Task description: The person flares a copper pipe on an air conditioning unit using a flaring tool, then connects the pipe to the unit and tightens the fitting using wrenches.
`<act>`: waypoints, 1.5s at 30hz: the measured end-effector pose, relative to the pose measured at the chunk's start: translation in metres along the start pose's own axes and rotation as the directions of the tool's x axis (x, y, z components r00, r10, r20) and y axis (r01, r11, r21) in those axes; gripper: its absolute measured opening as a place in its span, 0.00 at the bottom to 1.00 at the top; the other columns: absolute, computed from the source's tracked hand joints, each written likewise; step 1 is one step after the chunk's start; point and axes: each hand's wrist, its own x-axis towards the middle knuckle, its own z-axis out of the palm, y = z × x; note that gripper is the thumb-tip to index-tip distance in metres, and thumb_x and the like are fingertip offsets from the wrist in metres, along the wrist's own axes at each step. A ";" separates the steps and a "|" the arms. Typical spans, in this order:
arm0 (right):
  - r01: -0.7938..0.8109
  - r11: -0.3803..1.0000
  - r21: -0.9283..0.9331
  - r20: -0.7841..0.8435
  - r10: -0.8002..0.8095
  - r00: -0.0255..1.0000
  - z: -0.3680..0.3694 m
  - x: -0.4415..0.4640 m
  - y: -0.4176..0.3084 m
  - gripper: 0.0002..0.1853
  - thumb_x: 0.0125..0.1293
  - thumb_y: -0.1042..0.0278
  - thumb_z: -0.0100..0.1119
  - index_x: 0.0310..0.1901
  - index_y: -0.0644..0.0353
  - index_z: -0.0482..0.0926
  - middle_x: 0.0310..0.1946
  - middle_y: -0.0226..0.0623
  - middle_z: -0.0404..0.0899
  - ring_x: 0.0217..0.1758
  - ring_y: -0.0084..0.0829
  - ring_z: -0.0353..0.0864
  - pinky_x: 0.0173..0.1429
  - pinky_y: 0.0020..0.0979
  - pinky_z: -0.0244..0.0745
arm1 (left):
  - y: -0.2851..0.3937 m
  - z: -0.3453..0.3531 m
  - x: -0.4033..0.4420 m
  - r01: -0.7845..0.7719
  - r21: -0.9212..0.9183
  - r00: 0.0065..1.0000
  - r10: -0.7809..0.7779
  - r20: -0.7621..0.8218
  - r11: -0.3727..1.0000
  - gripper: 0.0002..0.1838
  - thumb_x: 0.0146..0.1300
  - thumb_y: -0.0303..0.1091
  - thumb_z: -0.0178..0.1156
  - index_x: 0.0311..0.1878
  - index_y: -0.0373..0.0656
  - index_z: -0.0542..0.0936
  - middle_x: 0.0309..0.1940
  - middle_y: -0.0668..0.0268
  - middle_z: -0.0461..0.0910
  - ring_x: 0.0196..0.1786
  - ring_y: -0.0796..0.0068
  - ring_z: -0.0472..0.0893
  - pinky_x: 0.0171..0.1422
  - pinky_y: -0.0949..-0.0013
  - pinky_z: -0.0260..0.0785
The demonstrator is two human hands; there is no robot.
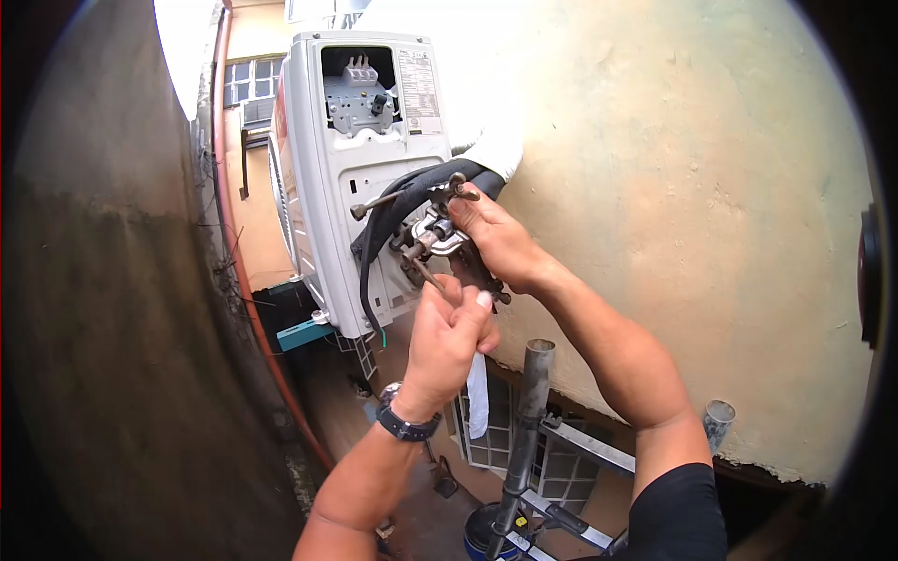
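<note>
A metal flaring tool [432, 234] is clamped among the pipe ends beside the outdoor air conditioner unit [323, 196]. My right hand [496, 238] is wrapped around its bar from the right, the thumb near a wing nut at the top. My left hand [454, 327], with a dark-strapped watch on the wrist, pinches the tool's thin turning handle from below. Black insulated pipes [421, 182] curve from the wall past the tool. A thin black cable [367, 294] with a green tip hangs by the unit's lower edge. The pipe end inside the tool is hard to make out.
The unit's terminal compartment [360, 93] is uncovered. It rests on a teal bracket [304, 334]. Below are scaffold tubes [533, 393], a dark bucket [485, 524] and window grilles. A beige wall [683, 206] stands close on the right, a grey wall [103, 280] on the left.
</note>
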 end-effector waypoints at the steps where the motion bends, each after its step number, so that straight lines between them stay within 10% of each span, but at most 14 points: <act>1: -0.083 0.995 0.060 -0.017 0.084 0.996 0.001 -0.004 -0.012 0.14 0.85 0.54 0.44 0.58 0.55 0.70 0.38 0.29 0.78 0.28 0.21 0.76 0.31 0.27 0.75 | -0.003 -0.029 0.010 -0.107 0.509 0.994 0.108 0.028 0.854 0.10 0.73 0.24 0.58 0.48 0.43 0.66 0.28 0.73 0.62 0.27 0.83 0.62 0.33 0.74 0.61; 4: -0.208 0.973 0.096 -0.021 0.211 0.977 0.001 -0.006 -0.026 0.15 0.85 0.51 0.45 0.57 0.54 0.68 0.37 0.30 0.77 0.25 0.20 0.75 0.28 0.25 0.74 | 0.033 -0.052 0.019 -0.223 0.969 0.966 0.156 0.205 0.108 0.14 0.69 0.24 0.62 0.47 0.38 0.64 0.33 0.67 0.70 0.32 0.79 0.74 0.34 0.73 0.70; 7: -0.199 0.973 0.119 0.029 0.197 0.980 -0.001 0.010 -0.022 0.21 0.82 0.45 0.49 0.63 0.50 0.70 0.34 0.29 0.82 0.26 0.22 0.81 0.28 0.25 0.77 | 0.046 -0.048 0.015 -0.236 0.968 0.961 0.165 0.220 0.081 0.12 0.74 0.27 0.60 0.51 0.37 0.67 0.36 0.66 0.74 0.32 0.77 0.77 0.35 0.73 0.73; 9: -0.181 0.978 0.107 0.035 0.178 0.983 0.001 0.006 -0.019 0.21 0.82 0.44 0.49 0.64 0.50 0.70 0.35 0.29 0.82 0.26 0.22 0.82 0.29 0.25 0.77 | 0.038 -0.064 0.004 -0.125 0.826 0.990 0.017 0.138 0.550 0.12 0.79 0.31 0.56 0.57 0.36 0.70 0.37 0.65 0.78 0.33 0.76 0.81 0.37 0.73 0.77; 12: -0.167 0.983 0.074 0.036 0.165 0.986 0.001 -0.002 -0.015 0.23 0.81 0.42 0.50 0.64 0.50 0.69 0.36 0.29 0.82 0.27 0.21 0.81 0.29 0.24 0.77 | 0.019 -0.067 -0.015 -0.036 0.706 0.999 0.035 0.016 0.707 0.13 0.81 0.32 0.52 0.62 0.35 0.72 0.37 0.66 0.78 0.34 0.76 0.83 0.38 0.72 0.80; 17: -0.185 0.982 0.027 0.006 0.185 0.983 0.003 -0.006 -0.021 0.19 0.84 0.47 0.46 0.61 0.53 0.69 0.37 0.29 0.79 0.27 0.18 0.76 0.31 0.24 0.76 | 0.032 -0.032 0.007 -0.145 0.627 0.952 0.280 -0.121 0.765 0.14 0.78 0.30 0.59 0.60 0.32 0.75 0.41 0.62 0.80 0.35 0.73 0.84 0.39 0.71 0.83; 24: -0.161 0.987 0.004 0.026 0.161 0.987 0.003 -0.009 -0.020 0.16 0.85 0.51 0.45 0.57 0.55 0.69 0.35 0.29 0.77 0.27 0.19 0.75 0.31 0.24 0.75 | 0.059 -0.008 0.011 -0.217 0.766 0.920 0.388 -0.046 0.605 0.17 0.76 0.31 0.60 0.62 0.32 0.77 0.41 0.64 0.77 0.37 0.78 0.82 0.39 0.72 0.78; 29: -0.154 0.988 0.012 0.002 0.154 0.988 0.007 -0.011 -0.021 0.15 0.85 0.52 0.43 0.57 0.54 0.69 0.34 0.29 0.76 0.26 0.20 0.74 0.32 0.26 0.75 | 0.070 -0.019 0.045 -0.386 0.922 0.698 0.662 0.274 0.025 0.13 0.75 0.36 0.64 0.43 0.32 0.85 0.37 0.63 0.77 0.35 0.78 0.77 0.38 0.70 0.69; 32: -0.156 0.988 -0.007 0.019 0.156 0.988 0.004 -0.011 -0.017 0.15 0.85 0.52 0.43 0.57 0.54 0.69 0.34 0.29 0.76 0.27 0.20 0.74 0.31 0.26 0.75 | 0.096 0.008 0.054 -0.310 0.874 0.808 0.589 0.033 0.375 0.18 0.78 0.39 0.59 0.39 0.31 0.85 0.34 0.67 0.82 0.34 0.73 0.80 0.42 0.72 0.72; 34: -0.145 0.989 -0.003 0.037 0.145 0.989 0.003 -0.009 -0.017 0.15 0.85 0.52 0.43 0.58 0.54 0.68 0.34 0.29 0.76 0.27 0.20 0.74 0.31 0.25 0.75 | 0.108 0.017 0.057 -0.266 0.904 0.851 0.522 0.057 0.335 0.17 0.80 0.42 0.57 0.47 0.35 0.84 0.35 0.66 0.82 0.40 0.77 0.82 0.47 0.73 0.74; 36: -0.159 0.987 -0.007 0.035 0.159 0.987 0.002 -0.009 -0.020 0.16 0.85 0.51 0.43 0.58 0.53 0.68 0.34 0.29 0.77 0.26 0.20 0.75 0.30 0.25 0.74 | 0.103 0.025 0.059 -0.200 0.552 0.957 0.282 -0.067 0.810 0.15 0.81 0.41 0.55 0.49 0.38 0.80 0.36 0.66 0.83 0.40 0.74 0.83 0.48 0.72 0.75; 40: -0.227 0.973 0.042 0.090 0.223 0.971 -0.006 -0.011 -0.023 0.16 0.85 0.50 0.43 0.59 0.54 0.67 0.34 0.31 0.77 0.24 0.21 0.76 0.31 0.27 0.76 | 0.108 0.021 0.064 -0.152 0.289 0.988 0.143 0.052 0.945 0.13 0.81 0.43 0.55 0.42 0.44 0.74 0.32 0.72 0.73 0.30 0.80 0.71 0.36 0.71 0.66; 42: -0.221 0.975 0.002 0.076 0.220 0.973 -0.005 -0.010 -0.021 0.17 0.85 0.50 0.44 0.59 0.54 0.67 0.36 0.32 0.78 0.29 0.21 0.77 0.35 0.28 0.78 | 0.094 0.024 0.066 -0.275 0.442 0.961 0.260 0.095 0.854 0.16 0.81 0.42 0.57 0.36 0.46 0.70 0.27 0.75 0.68 0.25 0.84 0.62 0.30 0.72 0.57; 45: -0.028 0.996 -0.084 0.017 0.030 0.999 -0.006 0.007 0.011 0.17 0.85 0.51 0.45 0.61 0.56 0.68 0.40 0.34 0.78 0.38 0.22 0.77 0.43 0.30 0.78 | 0.084 0.046 0.048 -0.365 0.931 0.853 0.405 0.330 0.009 0.15 0.71 0.34 0.66 0.33 0.37 0.73 0.22 0.59 0.75 0.21 0.70 0.73 0.27 0.62 0.67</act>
